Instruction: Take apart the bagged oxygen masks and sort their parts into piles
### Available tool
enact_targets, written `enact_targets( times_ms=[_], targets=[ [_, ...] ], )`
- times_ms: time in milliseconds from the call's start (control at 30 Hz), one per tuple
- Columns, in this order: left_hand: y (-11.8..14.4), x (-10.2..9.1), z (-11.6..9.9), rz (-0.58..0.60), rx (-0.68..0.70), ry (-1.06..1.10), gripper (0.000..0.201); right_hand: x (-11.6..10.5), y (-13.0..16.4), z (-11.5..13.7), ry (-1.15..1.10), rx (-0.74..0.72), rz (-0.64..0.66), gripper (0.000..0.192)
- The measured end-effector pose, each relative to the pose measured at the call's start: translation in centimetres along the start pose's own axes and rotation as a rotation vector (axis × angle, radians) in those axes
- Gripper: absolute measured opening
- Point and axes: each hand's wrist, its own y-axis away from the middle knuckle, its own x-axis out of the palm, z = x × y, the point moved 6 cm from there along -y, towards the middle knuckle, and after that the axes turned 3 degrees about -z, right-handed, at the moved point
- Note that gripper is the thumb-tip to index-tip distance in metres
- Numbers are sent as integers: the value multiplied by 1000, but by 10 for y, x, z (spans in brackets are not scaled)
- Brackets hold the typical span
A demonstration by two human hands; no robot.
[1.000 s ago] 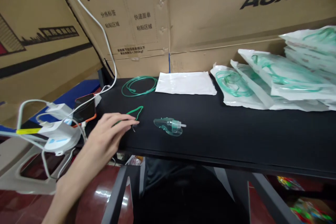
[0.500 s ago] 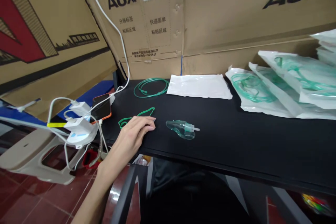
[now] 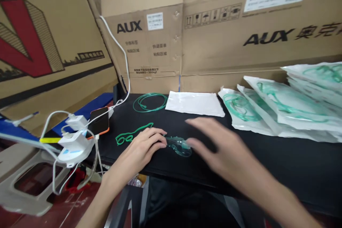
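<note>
A clear green-tinted oxygen mask [image 3: 179,145] lies near the front edge of the black table [image 3: 280,156]. My left hand [image 3: 141,148] rests flat on the table just left of the mask, fingertips touching its left end. A thin green elastic strap [image 3: 130,134] lies by that hand's far side. My right hand [image 3: 213,146] hovers blurred just right of the mask, fingers spread, holding nothing. A coil of green tubing [image 3: 149,102] and a flat white pouch [image 3: 195,103] lie farther back.
Several sealed white pouches with green tubing [image 3: 283,108] are stacked at the right. AUX cardboard boxes [image 3: 219,32] wall the back. At the left edge sit a phone [image 3: 99,121], white chargers and cables [image 3: 73,139], and a beige plastic stool [image 3: 24,185] stands below.
My left hand slid right from the green strap to the mask's left end. My right hand came into view beside the mask. The camera tilted up.
</note>
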Motion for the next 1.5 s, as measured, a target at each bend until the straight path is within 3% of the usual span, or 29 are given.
enact_targets(
  times_ms=[100,167,300,400,667,867,1133,1500],
  targets=[
    [-4,5,2,40,0,-16,14,43,10,0,-73,14,190,50],
    [-8,7,0,46,6,-9,13,55,13,-3,-147,83,231,46],
    [-23,4,-4,9,-14,51,7,47,11,-14,-290,233,217,35],
    [-38,4,-4,9,-56,109,19,38,9,-23,-372,327,195,34],
    [-60,5,2,-16,-41,179,20,30,7,-36,-406,487,150,25],
    [-59,4,-5,17,60,185,14,31,9,-31,-453,458,194,24],
    [-59,10,-4,58,41,170,21,30,10,-28,-524,454,231,21],
    [-62,7,-9,27,-45,362,22,28,9,-27,-795,487,234,17]
  ],
)
